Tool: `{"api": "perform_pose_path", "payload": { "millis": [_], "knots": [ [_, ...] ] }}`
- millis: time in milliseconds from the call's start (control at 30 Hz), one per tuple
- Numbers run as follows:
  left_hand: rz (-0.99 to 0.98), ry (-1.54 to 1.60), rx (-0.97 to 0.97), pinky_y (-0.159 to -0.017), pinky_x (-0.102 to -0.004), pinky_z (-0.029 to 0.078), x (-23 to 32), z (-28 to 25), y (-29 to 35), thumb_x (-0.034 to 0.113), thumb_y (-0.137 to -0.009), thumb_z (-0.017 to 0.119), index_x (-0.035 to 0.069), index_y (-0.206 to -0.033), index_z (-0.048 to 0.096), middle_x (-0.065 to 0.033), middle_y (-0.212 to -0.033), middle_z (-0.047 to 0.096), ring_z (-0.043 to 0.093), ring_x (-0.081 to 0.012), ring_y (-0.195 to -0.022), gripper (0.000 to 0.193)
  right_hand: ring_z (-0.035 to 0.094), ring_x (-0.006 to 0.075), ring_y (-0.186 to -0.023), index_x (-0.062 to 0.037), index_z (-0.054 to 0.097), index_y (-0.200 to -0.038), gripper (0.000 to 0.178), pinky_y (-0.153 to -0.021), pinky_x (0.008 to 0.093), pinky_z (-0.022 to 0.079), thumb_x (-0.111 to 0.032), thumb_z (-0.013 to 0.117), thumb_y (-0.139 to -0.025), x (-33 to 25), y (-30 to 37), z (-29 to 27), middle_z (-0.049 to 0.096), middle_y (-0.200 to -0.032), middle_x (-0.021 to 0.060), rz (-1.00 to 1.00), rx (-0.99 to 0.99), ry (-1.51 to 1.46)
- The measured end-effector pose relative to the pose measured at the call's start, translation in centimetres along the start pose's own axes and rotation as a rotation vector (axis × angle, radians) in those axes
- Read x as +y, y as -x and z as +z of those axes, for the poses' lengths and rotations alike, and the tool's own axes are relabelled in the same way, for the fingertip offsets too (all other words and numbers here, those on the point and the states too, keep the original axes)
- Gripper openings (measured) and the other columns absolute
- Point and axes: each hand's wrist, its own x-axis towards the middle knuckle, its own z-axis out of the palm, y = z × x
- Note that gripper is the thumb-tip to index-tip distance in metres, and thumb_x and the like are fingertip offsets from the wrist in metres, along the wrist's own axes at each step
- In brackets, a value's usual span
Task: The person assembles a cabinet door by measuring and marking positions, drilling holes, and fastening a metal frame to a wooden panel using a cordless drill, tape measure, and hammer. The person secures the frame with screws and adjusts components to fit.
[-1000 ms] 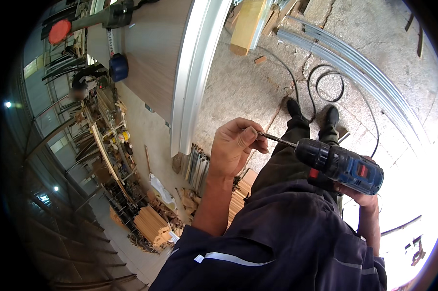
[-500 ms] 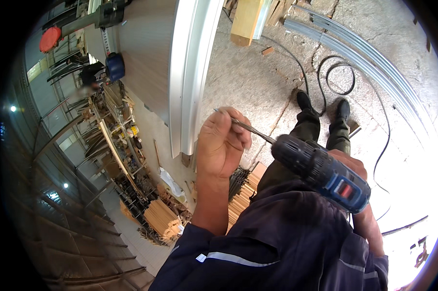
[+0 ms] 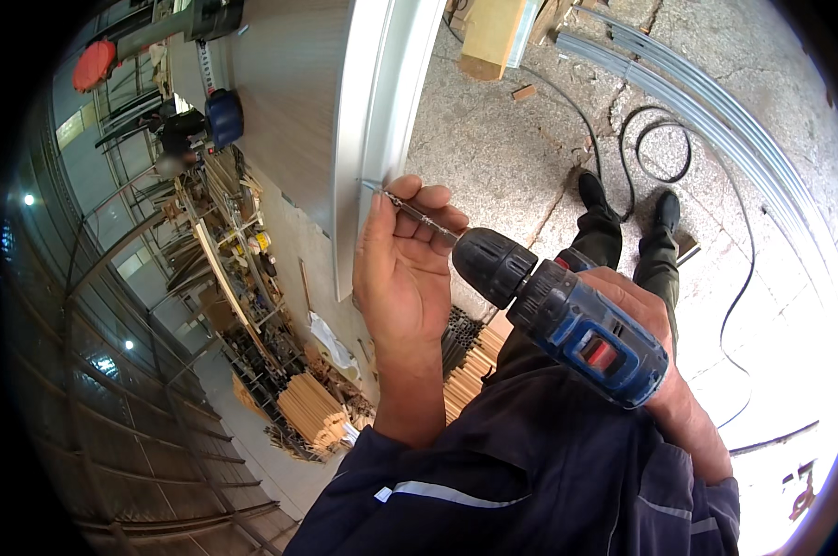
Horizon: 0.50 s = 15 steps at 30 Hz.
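Note:
My right hand [image 3: 630, 301] grips a blue and black cordless drill [image 3: 590, 338], its chuck turned toward the upper left. A long metal driver bit [image 3: 426, 220] sticks out of the chuck. At the bit's tip, the thumb and fingers of my left hand [image 3: 402, 278] pinch a small screw [image 3: 370, 184]. Its far end is up against the white metal profile [image 3: 396, 83] along the edge of a wood-grain panel [image 3: 285, 102]; whether it has entered the metal I cannot tell. The remaining left fingers curl loosely beneath the bit.
A wooden block [image 3: 488, 42] stands beyond the profile. Across the concrete floor run a coiled black cable [image 3: 662, 153] and long metal strips [image 3: 716, 111]. Stacked wooden slats [image 3: 312, 412] lie at the lower left. A clamp with a red knob [image 3: 95, 65] holds the panel's far side.
The drill has moved left and slightly up, closer to the profile. My left hand has gone the same way, bringing the screw against the profile.

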Motion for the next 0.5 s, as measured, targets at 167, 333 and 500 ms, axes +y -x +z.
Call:
{"api": "perform_pose_path", "payload": {
  "millis": [167,333,500],
  "knots": [
    [-0.034,0.010,0.036,-0.080,-0.0357,0.058,0.6,0.2,0.0,0.030,-0.110,0.045,-0.001,-0.122,0.063,-0.0155,-0.104,0.073,0.071,-0.0244,-0.088,0.038,0.069,0.0320,-0.090,0.0037,0.063,-0.123,0.050,-0.078,0.0375,0.055,-0.027,0.079,-0.087,-0.5,-0.5,0.0,0.067,-0.105,0.0172,0.014,-0.014,-0.025],
    [-0.049,-0.017,0.055,-0.079,-0.0353,0.059,0.9,0.2,-0.3,0.030,-0.110,0.046,-0.001,-0.121,0.063,-0.0160,-0.103,0.073,0.072,-0.0249,-0.086,0.038,0.069,0.0321,-0.090,0.0042,0.063,-0.122,0.052,-0.077,0.0373,0.055,-0.030,0.080,-0.088,-0.7,-0.5,0.1,0.067,-0.105,0.0180,0.022,0.001,-0.036],
    [-0.046,-0.029,0.072,-0.078,-0.0355,0.059,1.0,0.4,-0.3,0.030,-0.110,0.046,-0.002,-0.120,0.063,-0.0173,-0.103,0.073,0.072,-0.0259,-0.086,0.038,0.070,0.0323,-0.090,0.0045,0.064,-0.122,0.052,-0.077,0.0369,0.056,-0.030,0.081,-0.087,-1.1,-0.7,0.1,0.067,-0.105,0.0182,0.025,0.005,-0.017]
  ]
}}
